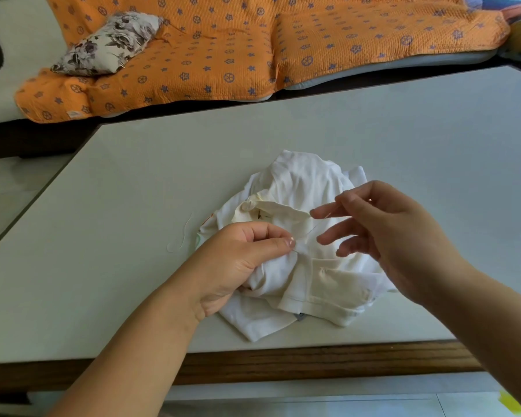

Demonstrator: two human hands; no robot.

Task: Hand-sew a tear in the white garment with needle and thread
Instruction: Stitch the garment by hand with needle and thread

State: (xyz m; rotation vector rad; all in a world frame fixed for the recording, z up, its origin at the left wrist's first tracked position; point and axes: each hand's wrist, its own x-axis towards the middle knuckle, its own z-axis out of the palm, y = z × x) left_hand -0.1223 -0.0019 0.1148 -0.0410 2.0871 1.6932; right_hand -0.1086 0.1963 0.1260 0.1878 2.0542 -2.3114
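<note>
With the left hand (pixel 241 260), pinches a fold of the white garment (pixel 307 182) narrowly between thumb and forefinger, other fingers curled under into the cloth, heel of the hand over the near-left part of the heap. From that pinch, a fine pale thread (pixel 306 235) slanting up and to the right toward the right hand (pixel 388 230).

Holds the right hand just above the right side of the garment, fingers spread and mostly straight, forefinger tip nearest the upper end of the thread, thumb bent in beside the forefinger. Cannot tell whether thumb and forefinger pinch the thread or a needle there: too fine to make out.

Garment crumpled in a heap on the pale table (pixel 133 182), toward the near edge and a little right of middle. On the far-left side of the heap, a yellowed collar band with a small button (pixel 247 206); along the near side, a stitched hem.

Just left of the heap, a loose strand (pixel 179 237) curled flat on the tabletop.

Along the near edge of the table, a dark wooden rim (pixel 283 364). Beyond the far edge, a sofa under an orange quilted cover (pixel 223 46) printed with blue stars and wheels. On its far-left end, a floral cushion (pixel 109 43).
</note>
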